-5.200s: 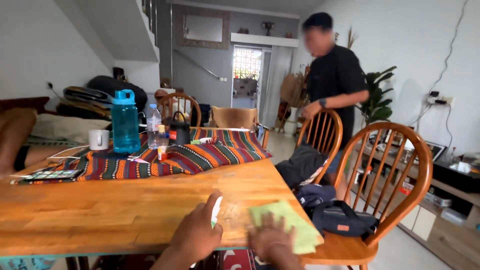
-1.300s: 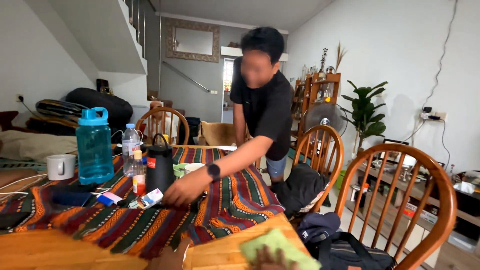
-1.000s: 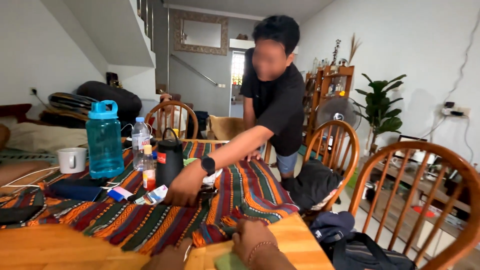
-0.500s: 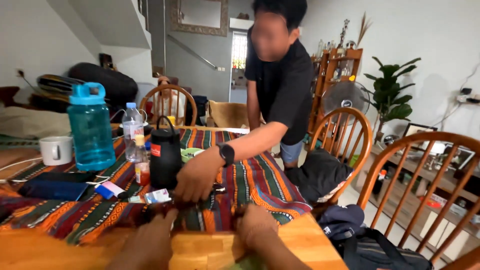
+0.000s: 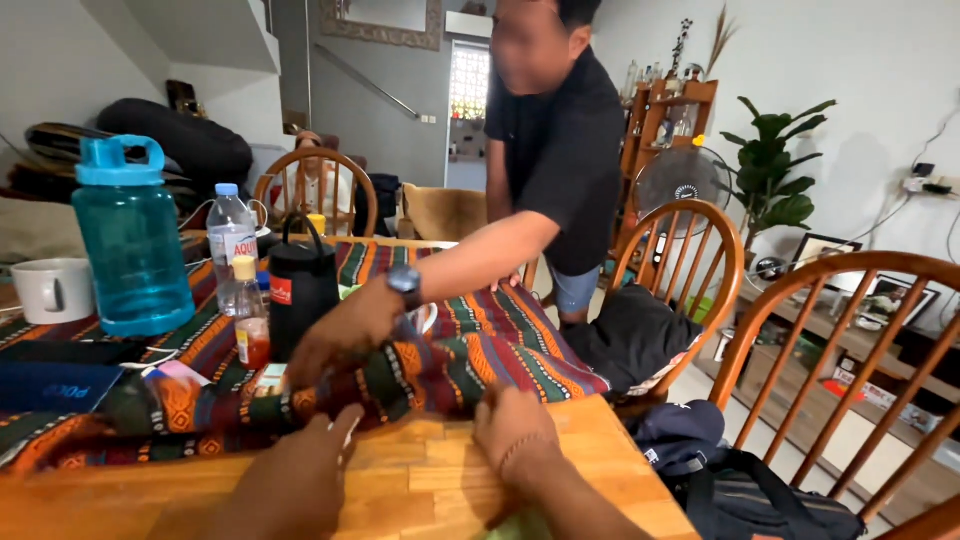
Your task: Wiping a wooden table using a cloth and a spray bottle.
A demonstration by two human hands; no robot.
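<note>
A striped woven cloth [image 5: 500,345] in red, green and orange covers the far part of the wooden table [image 5: 420,480]. Its near edge is bunched into a fold. My left hand [image 5: 300,475] lies on the wood with fingertips touching that fold. My right hand [image 5: 512,430] presses against the cloth's edge further right, fingers tucked under it. A person in a black shirt leans over the table, and their hand [image 5: 335,335], with a watch on the wrist, grips the bunched cloth just beyond my hands. A green rag [image 5: 515,525] peeks out under my right forearm.
On the cloth stand a big blue water jug [image 5: 130,250], a clear bottle [image 5: 232,240], a small sauce bottle [image 5: 250,315], a black lidded pot [image 5: 303,285] and a white mug [image 5: 48,290]. Wooden chairs [image 5: 850,330] with a black bag [image 5: 740,500] stand at the right.
The cloth's near edge has been pushed back and bunched up, baring more wood. Both my hands moved forward to it. The other person's hand shifted left while gripping the cloth.
</note>
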